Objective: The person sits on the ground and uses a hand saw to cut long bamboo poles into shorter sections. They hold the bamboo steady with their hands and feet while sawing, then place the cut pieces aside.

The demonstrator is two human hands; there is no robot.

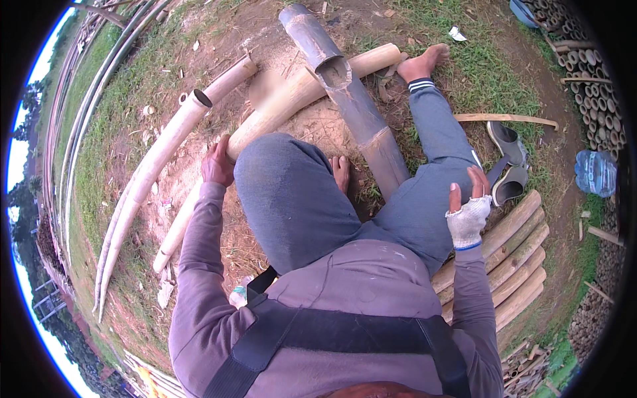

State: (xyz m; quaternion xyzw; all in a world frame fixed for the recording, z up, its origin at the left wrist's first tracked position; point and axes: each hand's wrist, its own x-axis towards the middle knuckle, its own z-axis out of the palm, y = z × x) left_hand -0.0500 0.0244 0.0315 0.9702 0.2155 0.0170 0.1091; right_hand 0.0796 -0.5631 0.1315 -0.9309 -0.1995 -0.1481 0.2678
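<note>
My left hand (217, 161), bare, is closed on a long pale bamboo pole (279, 109) beside my bent knee. The pole slants from lower left to upper right, partly hidden by my hand and leg. It crosses a thicker grey bamboo trunk (365, 119), which has a notch cut in its upper side near the crossing. Raised over my other leg, my right hand (468, 211) wears a white glove with bare fingertips. Its thumb and fingers stand apart with nothing visible between them. A bare foot (424, 63) rests near the pale pole's far end.
More bamboo poles (156, 156) lie on the left. Split bamboo lengths (507, 255) are stacked at my right, near sandals (509, 159) and a thin strip (507, 118). A blue plastic jug (595, 174) and piled bamboo pieces (597, 106) stand farther right.
</note>
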